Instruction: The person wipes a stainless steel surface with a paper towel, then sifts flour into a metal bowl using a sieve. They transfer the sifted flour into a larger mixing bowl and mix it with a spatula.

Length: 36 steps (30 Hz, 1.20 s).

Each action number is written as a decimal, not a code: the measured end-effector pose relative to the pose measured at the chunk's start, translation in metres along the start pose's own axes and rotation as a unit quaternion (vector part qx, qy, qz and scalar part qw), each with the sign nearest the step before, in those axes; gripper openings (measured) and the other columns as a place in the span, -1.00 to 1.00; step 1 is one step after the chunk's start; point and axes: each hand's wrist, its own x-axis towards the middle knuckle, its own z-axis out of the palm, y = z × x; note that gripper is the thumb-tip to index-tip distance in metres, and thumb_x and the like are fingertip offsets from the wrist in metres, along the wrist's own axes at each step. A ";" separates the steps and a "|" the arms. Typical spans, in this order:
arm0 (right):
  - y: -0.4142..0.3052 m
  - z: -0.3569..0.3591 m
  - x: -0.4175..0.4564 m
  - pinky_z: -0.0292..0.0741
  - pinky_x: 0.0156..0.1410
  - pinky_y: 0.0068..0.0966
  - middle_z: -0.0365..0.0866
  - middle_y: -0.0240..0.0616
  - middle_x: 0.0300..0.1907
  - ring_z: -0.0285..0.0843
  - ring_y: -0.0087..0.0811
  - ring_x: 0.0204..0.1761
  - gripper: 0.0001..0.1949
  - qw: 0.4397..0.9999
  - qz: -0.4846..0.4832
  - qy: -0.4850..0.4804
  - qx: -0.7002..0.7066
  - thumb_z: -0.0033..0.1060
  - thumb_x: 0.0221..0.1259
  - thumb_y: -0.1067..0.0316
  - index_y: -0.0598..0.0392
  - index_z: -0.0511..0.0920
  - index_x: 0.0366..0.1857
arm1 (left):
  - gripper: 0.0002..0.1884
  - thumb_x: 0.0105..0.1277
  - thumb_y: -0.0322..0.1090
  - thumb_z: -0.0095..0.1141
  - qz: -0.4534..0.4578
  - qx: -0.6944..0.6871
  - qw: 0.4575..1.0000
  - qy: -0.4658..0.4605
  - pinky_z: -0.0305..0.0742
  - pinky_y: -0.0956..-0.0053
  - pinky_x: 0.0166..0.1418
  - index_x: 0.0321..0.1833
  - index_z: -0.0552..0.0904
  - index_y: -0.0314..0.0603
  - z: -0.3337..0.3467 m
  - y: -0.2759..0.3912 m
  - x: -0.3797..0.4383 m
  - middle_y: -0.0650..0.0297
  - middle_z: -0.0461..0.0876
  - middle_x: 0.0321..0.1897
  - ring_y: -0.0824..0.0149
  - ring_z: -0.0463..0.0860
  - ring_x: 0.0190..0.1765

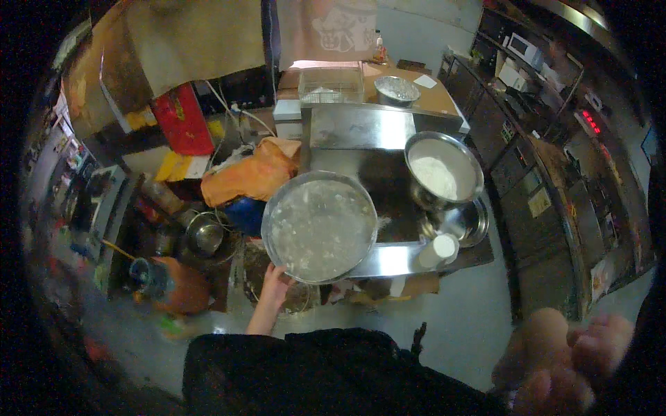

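Note:
My left hand (277, 282) grips the near-left rim of a large round metal-rimmed pan (320, 229). White powder specks mark its greyish inside; I cannot tell whether the bottom is solid or mesh. The pan covers the left part of a stainless steel worktable (393, 257). Blurred and close to the camera, my right hand (562, 359) is raised at the lower right, away from the table. Its fingers look curled, and whether it holds anything is unclear. To the pan's right stands a deep steel bowl (471, 156) with white powder (433, 174) in it.
A white-topped container (441, 247) stands near the front edge, beside a shiny steel bowl (476, 223). Orange cloth (252, 171) lies left of the pan. Behind are a wire basket (325, 93) and another metal bowl (397, 89). An orange gas cylinder (187, 286) stands at left.

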 end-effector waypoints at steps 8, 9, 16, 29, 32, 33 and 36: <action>0.086 0.150 -0.010 0.38 -0.45 -0.40 0.41 -0.30 -0.55 0.41 -0.33 -0.53 -0.84 0.928 0.216 0.300 -0.038 0.24 -0.15 0.33 0.05 0.43 -0.59 | -0.49 0.10 -0.33 0.06 0.018 0.043 0.999 -0.001 0.46 0.17 -0.07 0.11 0.22 -0.25 0.004 -0.002 0.114 0.10 0.32 0.02 0.08 0.45 -0.02; 0.131 0.199 -0.010 0.34 -0.49 -0.43 0.38 -0.26 -0.58 0.38 -0.31 -0.56 -0.89 0.942 0.231 0.245 0.009 0.17 -0.13 0.42 0.10 0.42 -0.57 | -0.51 0.10 -0.34 0.07 0.046 0.075 0.994 0.070 0.49 0.12 -0.04 0.08 0.22 -0.27 -0.024 0.018 0.106 0.07 0.31 0.02 0.05 0.45 -0.01; 0.345 0.430 -0.162 0.35 -0.36 -0.25 0.49 -0.09 -0.52 0.42 -0.04 -0.46 -0.72 0.798 0.601 -0.047 0.021 0.08 0.13 0.15 0.17 0.41 -0.53 | -0.64 0.13 -0.38 0.04 -0.026 0.125 0.989 0.080 0.56 0.18 -0.18 -0.02 0.32 -0.26 0.024 -0.040 0.230 0.14 0.43 -0.18 0.15 0.53 -0.17; 0.396 0.556 -0.217 0.33 -0.45 -0.40 0.41 -0.20 -0.73 0.41 -0.37 -0.62 -0.62 0.703 0.681 -0.100 0.177 0.08 0.13 0.05 0.20 0.45 -0.61 | -0.58 0.01 -0.42 0.04 -0.146 0.126 0.974 0.117 0.56 0.23 -0.27 -0.04 0.27 -0.25 -0.005 -0.125 0.368 0.11 0.43 -0.26 0.19 0.53 -0.27; 0.406 0.560 -0.219 0.32 -0.47 -0.50 0.45 -0.30 -0.66 0.39 -0.49 -0.61 -0.66 0.677 0.690 -0.090 0.241 0.02 0.18 0.07 0.18 0.47 -0.52 | -0.63 0.04 -0.44 0.00 -0.228 0.190 0.944 0.146 0.58 0.17 -0.19 -0.06 0.33 -0.34 -0.054 -0.169 0.394 0.04 0.41 -0.19 0.04 0.52 -0.20; 0.405 0.569 -0.218 0.30 -0.48 -0.57 0.45 -0.36 -0.64 0.37 -0.55 -0.61 -0.70 0.653 0.699 -0.060 0.285 0.01 0.19 0.10 0.15 0.49 -0.46 | -0.63 0.06 -0.43 -0.01 -0.256 0.210 0.931 0.155 0.58 0.15 -0.15 -0.04 0.34 -0.36 -0.077 -0.181 0.404 0.01 0.41 -0.16 -0.02 0.53 -0.15; 0.403 0.576 -0.208 0.28 -0.49 -0.68 0.44 -0.47 -0.56 0.35 -0.66 -0.56 -0.76 0.620 0.689 -0.024 0.376 0.00 0.22 0.15 0.12 0.49 -0.28 | -0.71 0.07 -0.45 0.01 -0.242 0.288 0.918 0.122 0.58 0.22 -0.18 -0.10 0.43 -0.31 -0.117 -0.205 0.417 0.07 0.48 -0.23 0.01 0.53 -0.15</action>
